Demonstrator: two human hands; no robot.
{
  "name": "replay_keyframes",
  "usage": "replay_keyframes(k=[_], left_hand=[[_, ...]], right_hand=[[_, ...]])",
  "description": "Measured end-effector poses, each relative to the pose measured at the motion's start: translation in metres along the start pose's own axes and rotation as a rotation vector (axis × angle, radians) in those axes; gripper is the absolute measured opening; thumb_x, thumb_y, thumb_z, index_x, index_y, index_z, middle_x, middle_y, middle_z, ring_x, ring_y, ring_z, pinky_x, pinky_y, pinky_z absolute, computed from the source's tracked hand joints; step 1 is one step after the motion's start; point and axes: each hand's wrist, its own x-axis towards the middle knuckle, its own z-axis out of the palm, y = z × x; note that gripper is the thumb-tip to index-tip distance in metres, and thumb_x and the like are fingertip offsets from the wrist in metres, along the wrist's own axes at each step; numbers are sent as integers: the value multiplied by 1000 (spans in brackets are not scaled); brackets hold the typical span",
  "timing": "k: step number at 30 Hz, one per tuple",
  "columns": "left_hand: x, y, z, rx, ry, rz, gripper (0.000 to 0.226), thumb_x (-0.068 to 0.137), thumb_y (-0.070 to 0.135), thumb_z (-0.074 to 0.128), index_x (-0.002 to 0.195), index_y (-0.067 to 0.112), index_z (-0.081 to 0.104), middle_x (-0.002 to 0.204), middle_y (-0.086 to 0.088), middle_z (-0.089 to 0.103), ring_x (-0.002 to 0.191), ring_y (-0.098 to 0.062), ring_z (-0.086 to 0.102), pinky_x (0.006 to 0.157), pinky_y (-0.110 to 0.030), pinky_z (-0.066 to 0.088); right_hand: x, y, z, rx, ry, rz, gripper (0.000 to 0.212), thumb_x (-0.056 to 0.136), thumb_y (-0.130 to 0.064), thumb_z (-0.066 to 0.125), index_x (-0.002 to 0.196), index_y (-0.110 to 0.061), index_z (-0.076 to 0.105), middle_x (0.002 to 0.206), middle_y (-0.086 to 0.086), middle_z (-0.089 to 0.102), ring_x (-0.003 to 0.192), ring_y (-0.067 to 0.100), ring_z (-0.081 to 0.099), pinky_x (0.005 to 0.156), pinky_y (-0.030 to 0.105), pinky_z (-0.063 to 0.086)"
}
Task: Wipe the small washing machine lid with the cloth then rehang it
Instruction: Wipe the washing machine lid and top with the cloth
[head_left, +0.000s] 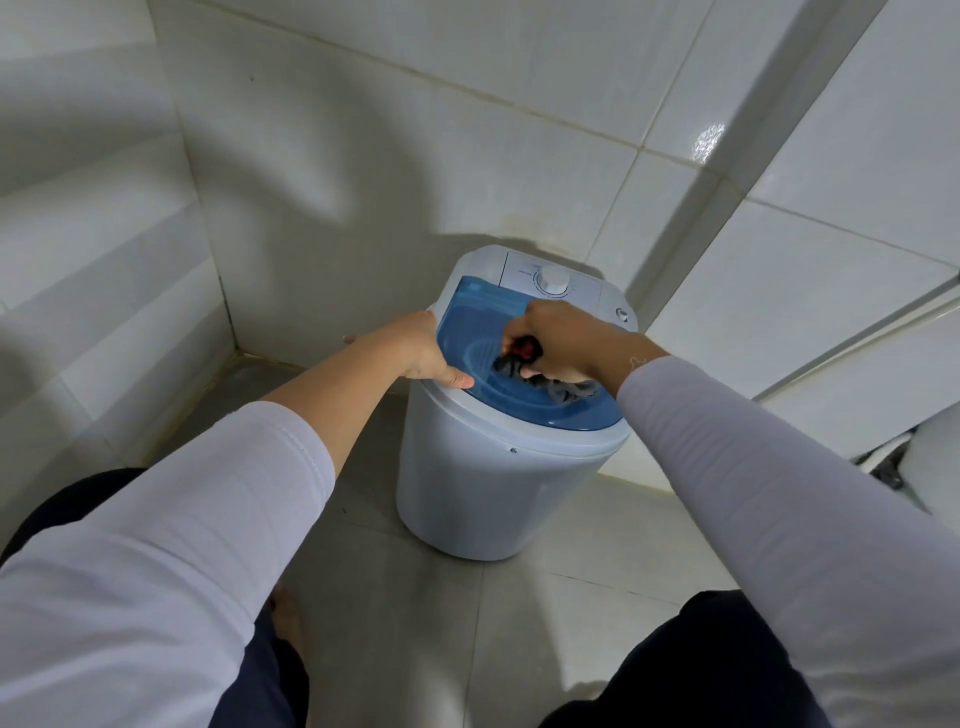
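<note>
Right hand (558, 338) tight around cloth (514, 361)

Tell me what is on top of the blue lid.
The right hand grips a dark cloth, red in one spot, against the lid; the left hand rests a thumb at its left edge. The right hand covers part of the cloth.

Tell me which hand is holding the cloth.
The right hand, gripping the dark cloth on the blue lid; the left hand holds no cloth, only bracing the washing machine.
</note>
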Motion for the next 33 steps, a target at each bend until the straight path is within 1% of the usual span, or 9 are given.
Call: replay_keyframes(k=[3,6,12,17,20,22,26,30,33], left_hand=[[1,-1,1,-6,9,28,137,15,80,62,137,23,34,138,-3,49,127,-31,46,107,-57,34],[4,-2,2,-6,6,35,138,14,81,60,136,24,35,137,-3,50,126,-32,47,106,-58,36],[4,-2,3,-23,8,21,139,13,81,61,137,24,34,139,-3,49,127,-32,46,107,-57,34],[2,-1,2,-12,1,13,140,12,82,60,136,24,35,138,-4,49,127,-32,47,106,-58,35],[1,1,1,-24,1,19,139,12,80,61,137,24,36,137,-4,50,126,-32,47,106,-58,35],[0,2,1,-31,-4,21,140,12,80,61,138,24,35,138,-4,50,127,-32,47,107,-57,35],[2,1,1,-26,-5,9,139,13,81,62,137,25,35,139,-4,49,127,-32,47,106,-58,36],[-2,3,1,-5,8,-13,135,20,80,63,138,24,33,140,-5,48,128,-32,46,106,-57,36],[-5,1,3,7,5,-8,126,29,77,67,138,23,34,140,-6,48,128,-32,46,107,-58,36]], right_hand=[[-1,-4,14,21,67,25,34,84,-8,63,116,-19,62,116,10,55,110,28,52,85,29,40],[-2,-4,17,-10,77,39,34,84,-4,61,115,-16,64,117,11,57,109,27,53,85,27,40],[4,-1,16,-121,-41,40,38,84,-8,62,120,-20,62,120,9,55,111,28,54,93,33,45],[4,3,13,-185,-109,51,36,86,-9,58,121,-19,62,119,10,59,110,27,55,89,31,46],[0,7,14,-138,-97,89,38,86,-9,57,123,-19,60,122,8,58,113,28,54,90,31,45],[-4,11,16,-73,-66,114,35,86,-10,59,120,-19,61,120,8,60,111,27,54,91,31,44],[-18,19,17,68,-1,159,28,87,-13,60,114,-17,65,116,7,63,108,25,54,84,26,39],[-28,27,16,166,17,196,27,86,-13,62,113,-18,66,116,6,63,104,22,55,79,23,36],[-34,35,12,213,-18,210,27,86,-15,62,112,-19,66,118,6,62,106,24,55,81,25,39]])
